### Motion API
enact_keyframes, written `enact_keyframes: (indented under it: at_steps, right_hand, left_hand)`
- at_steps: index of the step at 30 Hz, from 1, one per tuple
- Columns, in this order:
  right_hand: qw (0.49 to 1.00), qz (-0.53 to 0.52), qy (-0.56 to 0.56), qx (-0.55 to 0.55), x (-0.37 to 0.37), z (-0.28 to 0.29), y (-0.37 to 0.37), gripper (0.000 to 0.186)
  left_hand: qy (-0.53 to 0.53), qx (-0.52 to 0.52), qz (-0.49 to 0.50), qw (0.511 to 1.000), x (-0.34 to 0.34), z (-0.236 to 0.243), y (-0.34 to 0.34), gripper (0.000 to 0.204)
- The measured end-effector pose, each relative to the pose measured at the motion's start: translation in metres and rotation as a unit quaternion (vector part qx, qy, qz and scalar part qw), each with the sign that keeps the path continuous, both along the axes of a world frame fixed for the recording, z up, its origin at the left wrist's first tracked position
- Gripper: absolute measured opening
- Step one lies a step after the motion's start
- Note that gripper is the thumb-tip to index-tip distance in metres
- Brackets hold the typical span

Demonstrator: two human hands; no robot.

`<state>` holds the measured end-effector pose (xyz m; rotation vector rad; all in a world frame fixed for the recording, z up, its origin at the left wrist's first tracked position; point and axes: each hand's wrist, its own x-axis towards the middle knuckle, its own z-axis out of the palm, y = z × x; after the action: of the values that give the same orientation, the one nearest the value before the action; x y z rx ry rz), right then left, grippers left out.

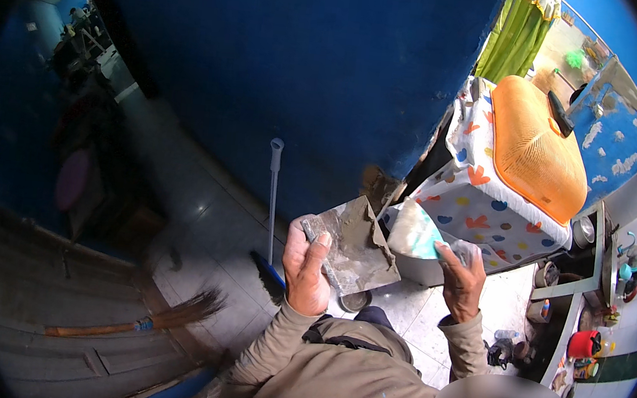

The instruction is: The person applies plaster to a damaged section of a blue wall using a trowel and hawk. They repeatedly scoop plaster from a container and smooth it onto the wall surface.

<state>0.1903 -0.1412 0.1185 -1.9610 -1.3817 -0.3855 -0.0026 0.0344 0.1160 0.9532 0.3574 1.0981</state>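
A flat, grey, crusted board [363, 257] is gripped along its left edge by the closed fingers of the left hand [306, 275]. A white-and-teal wedge-shaped piece [415, 231] is pinched in the fingers of the right hand [464, 282], just beside the board. Both are held above a tiled floor [209, 261]. A cloth-draped worktop [479, 207] is topped by an orange mesh cover [534, 147].

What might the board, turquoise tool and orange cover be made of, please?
Board: unclear, perhaps wood; its matte face is caked grey. Turquoise tool: probably smooth plastic, from its even colour. Orange cover: likely satiny plastic, from its fine mesh.
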Motion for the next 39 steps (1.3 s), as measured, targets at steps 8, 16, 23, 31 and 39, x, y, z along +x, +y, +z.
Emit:
enact_keyframes:
  at_steps: [8, 16, 23, 31, 39]
  right_hand:
    - [0.804, 0.038, 0.594, -0.014, -0.028, 0.047, -0.04, 0.046]
    - [0.792, 0.062, 0.601, -0.084, -0.037, 0.047, -0.019, 0.045]
    - [0.734, 0.124, 0.667, -0.002, -0.035, 0.041, -0.032, 0.046]
    - [0.8, 0.126, 0.57, 0.138, -0.011, 0.095, -0.032, 0.044]
    - [0.897, 0.213, 0.197, 0.333, 0.027, 0.202, 0.003, 0.042]
  left_hand:
    - [-0.035, -0.028, 0.013, 0.999, 0.006, -0.02, 0.007, 0.037]
    - [0.021, 0.368, 0.056, 0.928, 0.022, -0.052, 0.002, 0.021]
    - [0.146, 0.511, 0.099, 0.841, 0.011, -0.063, 0.002, 0.029]
    - [0.239, 0.246, 0.181, 0.922, 0.0, -0.105, 0.007, 0.019]
    - [0.249, 0.153, 0.172, 0.941, -0.011, -0.095, -0.007, 0.019]
